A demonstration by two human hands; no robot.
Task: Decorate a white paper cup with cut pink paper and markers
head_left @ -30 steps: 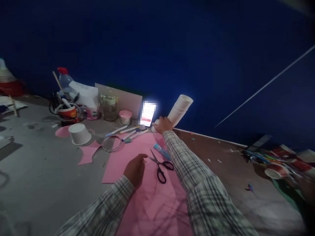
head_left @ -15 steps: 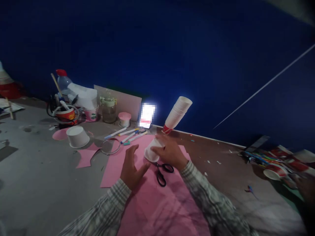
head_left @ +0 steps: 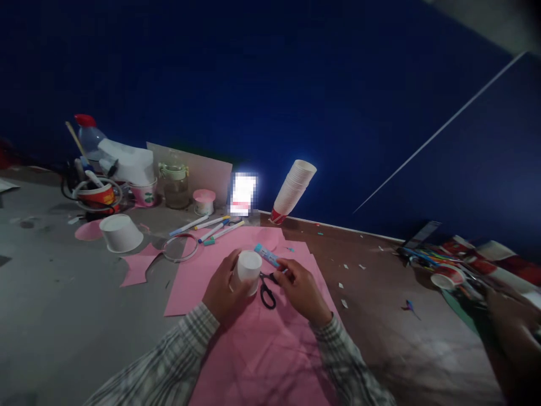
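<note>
The left hand (head_left: 222, 290) is curled around a white cup (head_left: 248, 270), thumb on its near side, clamped on it. The cup stands mouth down over the pink paper (head_left: 270, 349) spread on the counter (head_left: 76, 316). From the cup, the right hand (head_left: 302, 290) is between three and four o'clock, its fingertips drawn close together at the near end of the glue stick (head_left: 265, 254) and by the far handle of the scissors (head_left: 264, 283); whether it grips either, I cannot tell. The glue stick lies at two o'clock from the cup, the scissors just beside it at about five.

Farther out, a leaning stack of cups (head_left: 293, 189) is at one o'clock and a lit phone (head_left: 244, 194) at twelve. Several markers (head_left: 213, 231) and a jar (head_left: 176, 192) lie toward ten. At nine are a pink scrap (head_left: 141, 265) and, slightly above that line, a ring (head_left: 180, 260) and an upturned tub (head_left: 122, 234). Another person's hand (head_left: 511, 316), blurred, is well apart at three.
</note>
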